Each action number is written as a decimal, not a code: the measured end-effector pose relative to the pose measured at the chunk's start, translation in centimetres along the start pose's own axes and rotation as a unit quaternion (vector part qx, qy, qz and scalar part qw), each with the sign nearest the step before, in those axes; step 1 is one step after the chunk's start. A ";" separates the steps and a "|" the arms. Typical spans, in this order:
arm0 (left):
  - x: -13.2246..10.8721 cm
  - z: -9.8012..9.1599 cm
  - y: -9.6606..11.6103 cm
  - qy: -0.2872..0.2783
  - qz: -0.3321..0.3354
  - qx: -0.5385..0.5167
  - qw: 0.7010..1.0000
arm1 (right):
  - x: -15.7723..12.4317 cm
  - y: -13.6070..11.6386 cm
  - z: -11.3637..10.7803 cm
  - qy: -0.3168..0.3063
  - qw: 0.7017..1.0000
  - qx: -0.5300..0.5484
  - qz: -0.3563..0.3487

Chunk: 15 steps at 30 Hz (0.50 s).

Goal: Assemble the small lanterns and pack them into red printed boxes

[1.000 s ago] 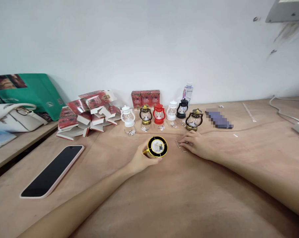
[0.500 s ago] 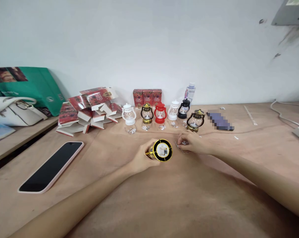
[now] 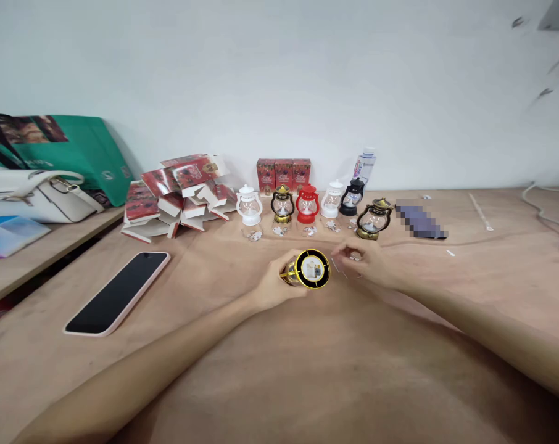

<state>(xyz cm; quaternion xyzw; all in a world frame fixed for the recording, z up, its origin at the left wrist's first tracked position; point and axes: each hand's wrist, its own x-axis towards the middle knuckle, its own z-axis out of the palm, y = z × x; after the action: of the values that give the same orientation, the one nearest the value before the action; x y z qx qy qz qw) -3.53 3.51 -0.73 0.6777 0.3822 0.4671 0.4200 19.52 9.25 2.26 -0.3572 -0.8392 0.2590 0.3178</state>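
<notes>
My left hand (image 3: 276,282) is wrapped round a small gold-and-black lantern (image 3: 313,269), tipped so that its round base faces me. The base has a black ring with a gold rim and a pale centre showing small parts, too fine to make out. Just right of it, my right hand (image 3: 366,262) hovers low over the table, thumb and fingertips pinched together. Whatever is between those fingertips is too small to name. Below the right fingers lie a thin wire piece (image 3: 346,275) and small white bits, partly hidden by the hand.
Behind stand several lanterns: white (image 3: 248,206), red (image 3: 307,205), black (image 3: 352,198) and bronze (image 3: 374,219), with small wire bits before some. Red boxes (image 3: 284,176) and a bottle (image 3: 364,166) back them. Flattened cartons (image 3: 178,200), a phone (image 3: 117,295) and a white bag (image 3: 43,194) are left.
My view has turned slightly left, so everything sits farther right and somewhat higher. The right fingertips have come up off the wire piece; the left hand keeps its grip on the lantern.
</notes>
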 end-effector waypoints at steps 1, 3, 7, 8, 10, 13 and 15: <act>0.0 0.0 0.0 0.001 0.002 0.004 1.000 | 0.0 -0.9 -0.1 0.023 0.999 0.033 0.003; 0.0 0.0 0.0 0.011 0.005 0.014 1.000 | 0.0 -3.1 -0.4 0.058 0.992 0.110 0.010; 0.0 -0.1 0.4 0.038 0.025 0.033 0.998 | -0.2 -7.5 -0.8 0.050 0.973 0.223 -0.024; 0.0 -0.1 0.6 0.045 0.030 0.040 0.998 | -0.3 -8.2 -0.7 0.039 0.970 0.238 -0.038; -0.1 -0.1 0.9 0.065 0.037 0.057 0.996 | -0.6 -9.1 -0.4 0.014 0.966 0.253 -0.054; -0.2 -0.1 1.1 0.089 0.047 0.087 0.991 | -1.0 -9.1 0.2 -0.009 0.964 0.264 -0.026; -0.2 -0.1 1.0 0.089 0.066 0.107 0.988 | -1.1 -8.7 0.7 -0.016 0.960 0.279 -0.003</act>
<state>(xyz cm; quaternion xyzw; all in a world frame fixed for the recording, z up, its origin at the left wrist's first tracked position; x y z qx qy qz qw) -3.60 2.95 0.18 0.6981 0.4204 0.5088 0.2775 15.84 2.98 7.18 -0.2474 -0.7400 0.4871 0.3922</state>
